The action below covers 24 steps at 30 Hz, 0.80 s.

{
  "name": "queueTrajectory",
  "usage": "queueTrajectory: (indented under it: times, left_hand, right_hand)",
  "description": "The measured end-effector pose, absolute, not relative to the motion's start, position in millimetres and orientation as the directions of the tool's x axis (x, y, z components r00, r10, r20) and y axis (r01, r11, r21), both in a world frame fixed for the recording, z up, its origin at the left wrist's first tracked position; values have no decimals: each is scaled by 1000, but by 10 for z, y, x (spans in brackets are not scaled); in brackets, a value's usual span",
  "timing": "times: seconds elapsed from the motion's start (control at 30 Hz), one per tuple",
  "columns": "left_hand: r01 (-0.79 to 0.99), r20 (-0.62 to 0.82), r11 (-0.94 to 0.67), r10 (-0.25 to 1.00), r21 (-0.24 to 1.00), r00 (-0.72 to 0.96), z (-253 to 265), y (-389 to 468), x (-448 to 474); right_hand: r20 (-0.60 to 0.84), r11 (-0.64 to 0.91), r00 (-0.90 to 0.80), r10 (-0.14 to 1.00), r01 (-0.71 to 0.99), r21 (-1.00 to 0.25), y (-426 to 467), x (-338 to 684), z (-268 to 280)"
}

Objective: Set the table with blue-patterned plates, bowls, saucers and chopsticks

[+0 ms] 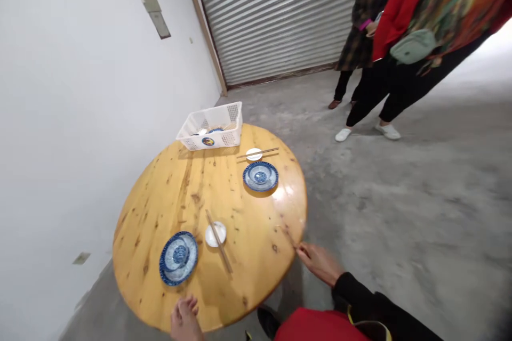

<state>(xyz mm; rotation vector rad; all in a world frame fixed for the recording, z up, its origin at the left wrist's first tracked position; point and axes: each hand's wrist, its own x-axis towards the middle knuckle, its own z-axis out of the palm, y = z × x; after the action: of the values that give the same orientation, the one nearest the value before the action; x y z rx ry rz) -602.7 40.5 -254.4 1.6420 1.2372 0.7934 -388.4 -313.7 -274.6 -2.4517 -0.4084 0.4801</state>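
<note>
My right hand [320,262] is at the right edge of the round wooden table, its fingers pinched on what look like thin chopsticks [288,234], blurred and slanting over the tabletop. My left hand [186,319] is at the near edge, fingers loosely curled and apart, with nothing visible in them. Just beyond it lies a blue-and-white plate [178,258]. To that plate's right, chopsticks [219,242] rest across a small white dish [210,235]. Farther back is a second blue-and-white plate [260,176], with another small white dish [254,155] and chopsticks [270,149] behind it.
A white plastic basket [218,141] holding dishes stands at the far edge of the round table [140,224]. A white wall [80,90] rises at the left. Two people [408,53] stand on the concrete floor [380,213] by a metal shutter [280,16].
</note>
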Motion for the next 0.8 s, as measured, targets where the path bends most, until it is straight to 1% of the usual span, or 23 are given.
queueTrajectory:
  times: [0.07,0.1,0.17,0.27,0.37,0.43,0.5,0.63,0.73,0.8]
  left_hand:
    - [332,-27,-32,985,943,172,-2378,-108,-5715]
    - [315,-39,-14,986,949,163,-2306,-405,-5518]
    - [283,-101,23,959,959,265,-2204,-1021,-5094]
    - [274,-183,67,889,959,421,-2132,-1843,-4536]
    - [268,-196,65,844,961,499,-2098,-2395,-4163]
    - [263,-174,38,839,964,516,-2090,-2592,-4003]
    - [267,-155,20,854,964,497,-2098,-2683,-3879]
    - [275,-166,61,911,959,377,-2169,-2706,-3607]
    - [262,-175,98,941,960,291,-2252,-2699,-3259]
    - [250,-174,115,958,961,229,-2294,-2702,-2919]
  right_hand:
    - [-258,-742,863,433,180,-645,-3453,-3826,-2709]
    - [-264,-721,849,458,181,-669,-3624,-3781,-2690]
    - [-272,-668,825,496,163,-726,-3972,-3659,-2661]
    - [-306,-591,800,516,74,-804,-4448,-3389,-2653]
    - [-334,-526,791,512,-19,-850,-4766,-3000,-2655]
    - [-327,-489,787,523,-37,-871,-4856,-2682,-2629]
    - [-296,-456,779,552,-15,-890,-4864,-2327,-2565]
    - [-258,-426,750,609,36,-904,-4780,-1498,-2397]
    - [-260,-450,751,607,55,-892,-4800,-798,-2355]
    - [-272,-475,766,583,50,-878,-4914,-336,-2380]
